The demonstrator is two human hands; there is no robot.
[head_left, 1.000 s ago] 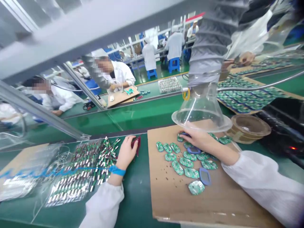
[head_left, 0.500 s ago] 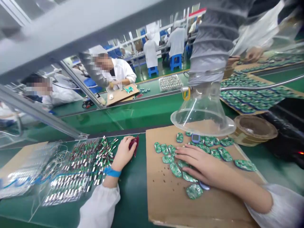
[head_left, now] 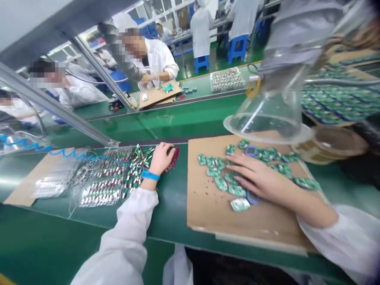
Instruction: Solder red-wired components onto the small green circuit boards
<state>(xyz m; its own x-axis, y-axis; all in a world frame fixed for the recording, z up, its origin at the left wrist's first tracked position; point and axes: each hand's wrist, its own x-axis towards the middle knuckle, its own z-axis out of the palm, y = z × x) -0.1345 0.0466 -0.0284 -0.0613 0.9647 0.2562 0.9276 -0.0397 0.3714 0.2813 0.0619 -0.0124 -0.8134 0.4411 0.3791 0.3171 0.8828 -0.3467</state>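
Small green circuit boards (head_left: 221,183) lie scattered on a brown cardboard sheet (head_left: 208,213). My right hand (head_left: 261,180) rests flat on them, fingers apart, close to a blue oval frame (head_left: 252,197). Another blue frame (head_left: 251,150) lies further back among the boards. Left of the sheet, my left hand (head_left: 160,160) wears a blue wristband and closes over a dark red object (head_left: 175,159), partly hidden by the fingers. Beside that hand lies a clear bag of metal-and-green components (head_left: 109,178).
A clear plastic funnel hood (head_left: 267,114) on a grey ducted hose hangs above the sheet. A round brown container (head_left: 335,144) stands to its right, with a tray of boards (head_left: 335,103) beyond. Co-workers (head_left: 154,59) sit across a green conveyor (head_left: 190,118).
My view has tilted and shifted, lifting the scene in the frame. Since the earliest frame, my right hand has slid from the back of the boards toward me. My left hand has barely moved.
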